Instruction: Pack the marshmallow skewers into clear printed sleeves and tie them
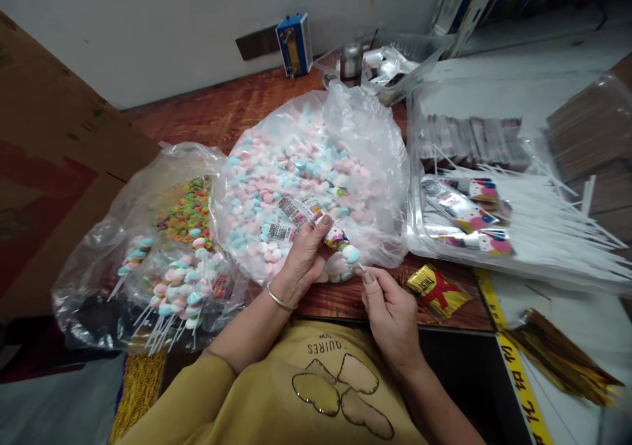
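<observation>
My left hand (307,254) is closed around a printed clear wrapper (338,237), its thumb pressed on top. Partly inside that wrapper is a candy skewer, with a blue and white marshmallow (351,255) showing at the open end. Between thumb and fingers, my right hand (392,310) pinches the skewer's white stick, close to the marshmallow. Beneath both hands lies a large clear bag of pink, blue and white marshmallows (266,182). More printed wrappers (280,232) rest on the bag beside my left hand.
Finished-looking marshmallow skewers (180,284) lie at left on a plastic bag near colourful ring candies (185,211). A clear tray (417,234) at right holds white sticks (538,214) and wrappers. A yellow twist-tie packet (438,291), gold ties (563,356) and a cardboard box (59,168) flank me.
</observation>
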{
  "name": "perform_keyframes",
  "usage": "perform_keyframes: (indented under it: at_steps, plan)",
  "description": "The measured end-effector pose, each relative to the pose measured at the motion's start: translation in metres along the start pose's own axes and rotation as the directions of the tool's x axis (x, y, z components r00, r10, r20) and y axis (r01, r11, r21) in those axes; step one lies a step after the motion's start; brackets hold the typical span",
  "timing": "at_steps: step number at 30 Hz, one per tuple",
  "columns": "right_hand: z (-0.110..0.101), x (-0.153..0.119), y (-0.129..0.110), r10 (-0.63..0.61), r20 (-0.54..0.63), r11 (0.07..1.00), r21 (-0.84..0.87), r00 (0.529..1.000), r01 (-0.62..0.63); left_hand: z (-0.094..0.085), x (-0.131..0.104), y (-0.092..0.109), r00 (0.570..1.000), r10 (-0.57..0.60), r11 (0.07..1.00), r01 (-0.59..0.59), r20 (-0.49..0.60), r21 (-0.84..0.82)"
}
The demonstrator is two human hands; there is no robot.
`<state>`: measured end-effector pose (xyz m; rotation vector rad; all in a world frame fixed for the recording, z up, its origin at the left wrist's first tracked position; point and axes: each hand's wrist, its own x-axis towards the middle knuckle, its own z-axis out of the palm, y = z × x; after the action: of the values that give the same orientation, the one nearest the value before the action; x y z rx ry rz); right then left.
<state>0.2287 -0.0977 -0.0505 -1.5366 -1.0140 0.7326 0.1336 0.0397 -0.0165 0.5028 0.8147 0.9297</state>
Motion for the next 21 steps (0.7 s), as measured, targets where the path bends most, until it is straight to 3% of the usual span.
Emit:
perform_keyframes:
  at_steps: [5, 9, 14, 18, 21]
  plan:
    - [0.002, -0.004, -0.002, 0.175, 0.109, 0.946, 0.257, 0.979, -0.198, -0.002, 0.003, -0.006, 0.998, -0.013, 0.999, 0.011, -0.059, -0.033]
    - [0.002, -0.004, -0.008, 0.217, 0.127, 0.931, 0.271, 0.968, -0.245, -0.001, 0.000, -0.009, 0.997, -0.054, 0.998, 0.056, -0.057, 0.028]
    - [-0.010, 0.004, -0.012, 0.015, 0.125, 0.998, -0.059, 0.992, -0.008, 0.002, -0.003, -0.005, 0.995, 0.004, 0.989, 0.010, -0.095, 0.150]
    - [-0.026, 0.016, -0.017, -0.121, 0.089, 0.981, -0.143, 0.989, 0.133, -0.007, 0.000, -0.006, 0.995, 0.083, 0.952, -0.064, -0.050, 0.300]
    - [-0.027, 0.021, -0.025, -0.222, 0.079, 0.949, -0.211, 0.972, 0.234, -0.014, 0.000, -0.010, 0.992, 0.129, 0.898, -0.114, -0.007, 0.425]
